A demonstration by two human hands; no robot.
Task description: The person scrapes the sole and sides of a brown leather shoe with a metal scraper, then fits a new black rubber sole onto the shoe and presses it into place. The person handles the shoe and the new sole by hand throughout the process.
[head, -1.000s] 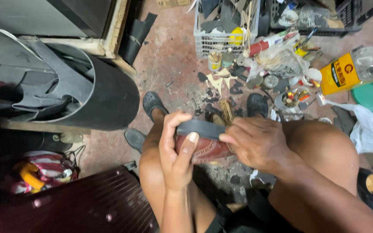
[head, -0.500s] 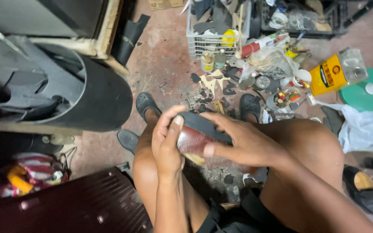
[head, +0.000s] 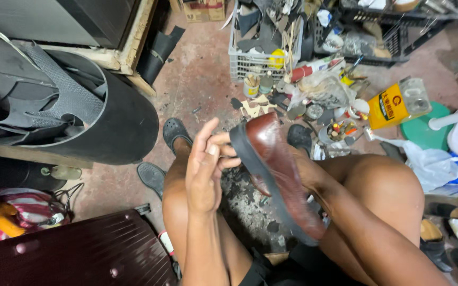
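A brown leather shoe with a black sole is held up over my bare knees, turned on its side so the upper shows and the toe points up and away. My left hand pinches the front edge of the sole with thumb and fingertips, its index finger sticking up. Most of my right hand is hidden behind the shoe, which it grips from the far side near the middle. My right forearm runs down along my right thigh.
A black rubber roll stands at left, a maroon suitcase at lower left. Ahead stand a white basket of scraps, small tins and tools, a yellow can, a green lid and a plastic bag. A loose black sandal lies by my left leg.
The shoe has turned from sole-up and level to on its side with the brown upper showing. My right hand went from on top of it to behind it.
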